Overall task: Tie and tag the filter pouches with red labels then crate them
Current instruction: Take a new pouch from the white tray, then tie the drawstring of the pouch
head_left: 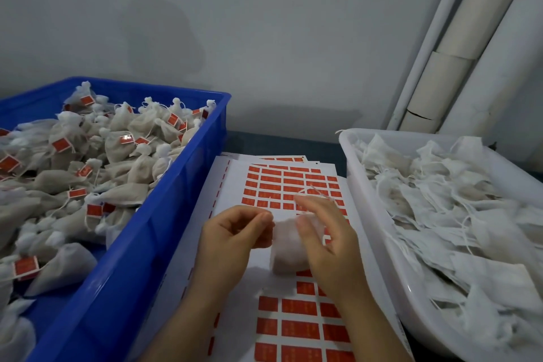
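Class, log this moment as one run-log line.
stage: tying | left hand: pinches pouch | right hand: holds pouch | blue crate: tagged pouches | white tub: untagged pouches

Glossy blue plastic crate (188,173), matt cloth pouches (123,194) (woven, fuzzy), paper label sheets (232,185) w/ smooth finish.

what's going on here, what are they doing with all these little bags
A person is working on one filter pouch above sheets of red labels. The left hand pinches the pouch's top, while the right hand, blurred, works at its string. This pouch shows no tag yet. The blue crate on the left is heaped with tied, tagged pouches; the white tub on the right holds untagged ones.
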The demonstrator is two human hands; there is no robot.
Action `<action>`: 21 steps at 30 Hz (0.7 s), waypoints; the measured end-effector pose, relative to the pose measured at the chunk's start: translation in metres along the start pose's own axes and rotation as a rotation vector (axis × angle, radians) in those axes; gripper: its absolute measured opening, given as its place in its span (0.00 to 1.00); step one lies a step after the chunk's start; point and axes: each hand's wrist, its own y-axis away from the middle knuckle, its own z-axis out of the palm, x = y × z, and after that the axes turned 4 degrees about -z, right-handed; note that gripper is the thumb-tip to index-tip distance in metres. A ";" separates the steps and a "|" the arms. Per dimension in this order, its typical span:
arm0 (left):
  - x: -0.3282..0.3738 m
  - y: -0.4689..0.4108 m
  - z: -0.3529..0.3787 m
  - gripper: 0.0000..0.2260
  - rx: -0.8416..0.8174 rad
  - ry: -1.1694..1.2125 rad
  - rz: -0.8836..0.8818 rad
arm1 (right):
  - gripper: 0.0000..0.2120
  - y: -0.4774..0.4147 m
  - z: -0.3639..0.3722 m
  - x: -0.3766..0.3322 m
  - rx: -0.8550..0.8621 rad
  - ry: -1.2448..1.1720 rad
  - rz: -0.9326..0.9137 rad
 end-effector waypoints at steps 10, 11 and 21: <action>0.001 0.002 0.002 0.08 -0.061 -0.014 0.048 | 0.12 0.006 0.012 0.000 0.092 0.118 -0.185; 0.001 0.002 0.002 0.09 -0.052 -0.028 0.057 | 0.11 0.006 0.013 0.001 0.116 0.124 -0.216; 0.014 -0.004 -0.008 0.06 0.203 -0.056 0.145 | 0.08 0.000 0.002 0.004 0.208 0.201 -0.294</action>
